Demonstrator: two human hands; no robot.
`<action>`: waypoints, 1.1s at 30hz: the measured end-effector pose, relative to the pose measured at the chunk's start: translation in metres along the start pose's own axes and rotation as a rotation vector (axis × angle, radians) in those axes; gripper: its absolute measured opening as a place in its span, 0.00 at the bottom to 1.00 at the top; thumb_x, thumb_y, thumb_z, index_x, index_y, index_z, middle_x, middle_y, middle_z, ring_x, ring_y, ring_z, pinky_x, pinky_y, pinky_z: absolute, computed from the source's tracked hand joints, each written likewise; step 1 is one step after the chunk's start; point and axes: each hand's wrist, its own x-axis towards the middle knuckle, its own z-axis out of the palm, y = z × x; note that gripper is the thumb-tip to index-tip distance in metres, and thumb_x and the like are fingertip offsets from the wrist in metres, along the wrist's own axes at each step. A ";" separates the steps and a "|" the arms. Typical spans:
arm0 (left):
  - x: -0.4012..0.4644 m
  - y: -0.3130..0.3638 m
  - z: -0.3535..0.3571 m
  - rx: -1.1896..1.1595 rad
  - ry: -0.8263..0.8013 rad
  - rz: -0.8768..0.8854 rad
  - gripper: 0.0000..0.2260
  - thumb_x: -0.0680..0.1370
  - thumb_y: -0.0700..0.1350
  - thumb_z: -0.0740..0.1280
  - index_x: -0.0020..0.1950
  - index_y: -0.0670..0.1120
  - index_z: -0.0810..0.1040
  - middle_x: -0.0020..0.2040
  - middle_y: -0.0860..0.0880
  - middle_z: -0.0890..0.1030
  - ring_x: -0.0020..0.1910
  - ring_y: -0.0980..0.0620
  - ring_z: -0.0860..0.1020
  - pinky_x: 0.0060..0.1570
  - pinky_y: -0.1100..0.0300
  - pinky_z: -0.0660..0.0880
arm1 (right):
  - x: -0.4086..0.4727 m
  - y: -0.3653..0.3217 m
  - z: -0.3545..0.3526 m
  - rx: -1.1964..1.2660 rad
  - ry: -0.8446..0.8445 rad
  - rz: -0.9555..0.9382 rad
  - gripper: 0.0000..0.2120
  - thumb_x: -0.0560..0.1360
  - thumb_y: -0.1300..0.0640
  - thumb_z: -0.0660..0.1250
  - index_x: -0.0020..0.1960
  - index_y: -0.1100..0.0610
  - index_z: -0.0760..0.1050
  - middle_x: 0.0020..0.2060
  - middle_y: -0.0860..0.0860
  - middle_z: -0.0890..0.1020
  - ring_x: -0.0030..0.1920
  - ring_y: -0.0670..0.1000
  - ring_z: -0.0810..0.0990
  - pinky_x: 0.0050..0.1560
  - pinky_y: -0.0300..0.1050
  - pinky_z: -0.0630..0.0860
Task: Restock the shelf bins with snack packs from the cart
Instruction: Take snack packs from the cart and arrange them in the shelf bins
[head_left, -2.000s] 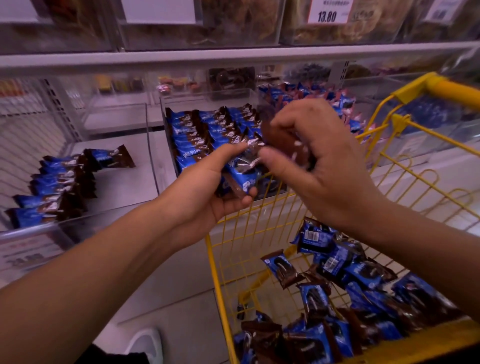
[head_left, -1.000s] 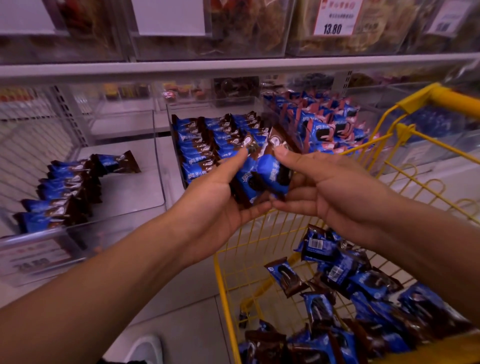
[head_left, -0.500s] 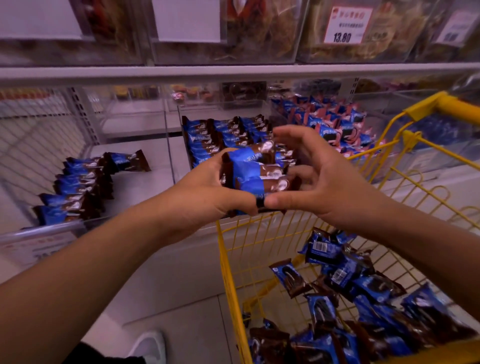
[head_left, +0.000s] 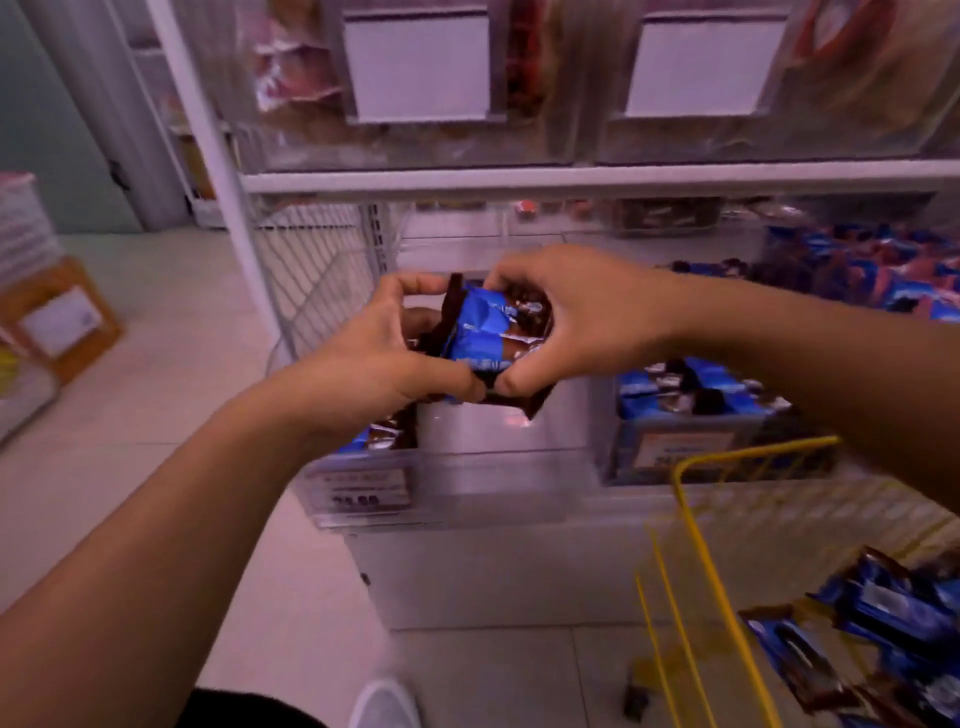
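- The view has swung left since half a second ago: the yellow cart (head_left: 722, 587) now sits at the lower right edge, and the shelf's left end and the floor fill the left side.
- Both hands still clamp the same small stack of snack packs (head_left: 491, 338); the left hand (head_left: 374, 364) grips its left and lower edge with curled fingers, and the right hand (head_left: 582, 322) wraps the right side, thumb under the stack.
- The stack has travelled with the hands and now hangs over the near-empty clear bin (head_left: 467, 488) on the left, above its front part, not yet touching it.
- A few packs already stand in that bin (head_left: 387, 434), just below the left hand.
- The neighbouring bin on the right (head_left: 691, 395) looks well filled, so I judge the left one is the target.
- More loose packs (head_left: 883, 618) remain in the cart, so the restocking is partway through.
- The next move likely calls for lowering the stack and releasing it upright beside the standing ones.
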 end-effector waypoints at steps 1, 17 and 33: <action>0.006 -0.006 -0.009 0.041 0.021 -0.016 0.36 0.57 0.36 0.74 0.63 0.47 0.68 0.58 0.41 0.81 0.54 0.43 0.82 0.56 0.46 0.78 | 0.017 0.003 0.004 0.000 -0.049 0.013 0.31 0.53 0.35 0.72 0.51 0.49 0.77 0.40 0.44 0.82 0.38 0.42 0.79 0.41 0.42 0.77; 0.047 -0.089 -0.047 1.117 -0.222 -0.136 0.29 0.84 0.48 0.55 0.81 0.46 0.44 0.81 0.48 0.43 0.79 0.52 0.43 0.71 0.64 0.39 | 0.172 0.053 0.075 -0.534 -0.541 0.089 0.23 0.66 0.37 0.75 0.43 0.56 0.73 0.38 0.52 0.77 0.39 0.52 0.77 0.42 0.44 0.76; 0.048 -0.090 -0.031 1.284 -0.353 -0.462 0.36 0.80 0.66 0.44 0.75 0.52 0.25 0.75 0.52 0.24 0.75 0.52 0.27 0.74 0.54 0.34 | 0.161 0.039 0.093 -1.387 -0.962 -0.490 0.25 0.84 0.55 0.55 0.80 0.51 0.55 0.69 0.56 0.71 0.67 0.58 0.71 0.65 0.48 0.70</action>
